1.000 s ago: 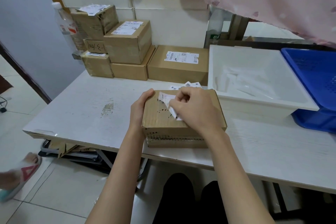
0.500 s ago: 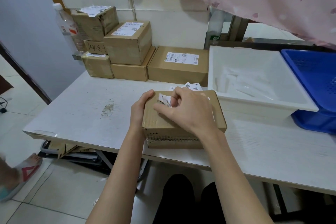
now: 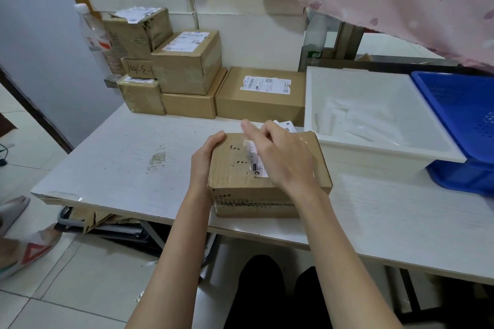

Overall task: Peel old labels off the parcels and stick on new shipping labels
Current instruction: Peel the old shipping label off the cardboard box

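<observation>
The left hand [image 3: 204,159] is gripping the parcel [image 3: 267,181] at the table's [image 3: 107,168] front edge; the right hand [image 3: 280,157] is lying released over its label [image 3: 256,159]. Clear bags [image 3: 358,123] are sitting in the white tray [image 3: 387,152].

Both forearms bare, no sleeves in view. No watch, rings or gloves on left hand [image 3: 204,157] or right hand [image 3: 283,157]. Nails short, unpainted where visible. Black trousers [image 3: 263,294] cover both legs under table edge.
</observation>
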The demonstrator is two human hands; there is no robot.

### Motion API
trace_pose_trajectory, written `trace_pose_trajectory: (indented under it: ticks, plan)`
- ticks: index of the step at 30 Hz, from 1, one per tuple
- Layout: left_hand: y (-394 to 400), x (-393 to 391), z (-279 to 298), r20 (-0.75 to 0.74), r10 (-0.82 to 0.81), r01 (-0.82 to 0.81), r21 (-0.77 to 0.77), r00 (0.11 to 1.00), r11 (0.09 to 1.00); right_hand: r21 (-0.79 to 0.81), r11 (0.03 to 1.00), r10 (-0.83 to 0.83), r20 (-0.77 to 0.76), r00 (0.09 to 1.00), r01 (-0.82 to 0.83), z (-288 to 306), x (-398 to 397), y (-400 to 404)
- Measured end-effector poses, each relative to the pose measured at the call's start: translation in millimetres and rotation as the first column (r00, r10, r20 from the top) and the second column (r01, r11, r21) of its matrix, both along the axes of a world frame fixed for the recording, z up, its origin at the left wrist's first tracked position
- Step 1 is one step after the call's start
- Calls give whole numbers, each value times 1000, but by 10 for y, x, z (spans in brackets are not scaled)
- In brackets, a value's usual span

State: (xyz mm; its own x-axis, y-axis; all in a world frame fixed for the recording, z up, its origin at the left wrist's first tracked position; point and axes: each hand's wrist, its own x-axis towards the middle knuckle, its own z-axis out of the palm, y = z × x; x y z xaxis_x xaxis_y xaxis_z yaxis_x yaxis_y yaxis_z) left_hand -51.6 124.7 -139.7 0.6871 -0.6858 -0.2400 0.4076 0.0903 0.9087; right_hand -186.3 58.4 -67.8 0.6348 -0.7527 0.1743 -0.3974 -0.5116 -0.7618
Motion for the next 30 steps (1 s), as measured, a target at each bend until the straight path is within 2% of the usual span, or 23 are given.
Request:
trace_pose_trajectory:
  ticks: [2, 6, 8, 18, 24, 26, 30]
  plan:
    - [-2, -2, 6, 30, 19, -19, -2, 999, 1000, 17, 1000, -15, 5, 1000, 15, 19, 32, 25]
    - [6, 8, 10, -25, -4, 4, 7, 1000, 1000, -240, 969, -81, -71, 994, 62, -61, 88, 36]
    - [4, 12, 3, -31, -5, 5, -2, 999, 1000, -281, 956, -110, -62, 992, 89, -93, 79, 5]
    - [3, -1, -5, 1, 0, 0, 8, 1000, 1000, 26, 984, -178, 101, 979, 176, -92, 32, -32]
    - [7, -3, 0, 10, -4, 4, 12, 1000, 1000, 29, 998, -51, -14, 999, 51, 29, -31, 23]
    - [5, -4, 3, 8, -5, 5, 2, 1000, 1000, 95, 995, -45, 34, 998, 41, 48, -37, 36]
    - [3, -2, -5, -3, -13, 13, 1, 1000, 1000, 77, 983, -178, 176, 968, 167, -45, -8, -43]
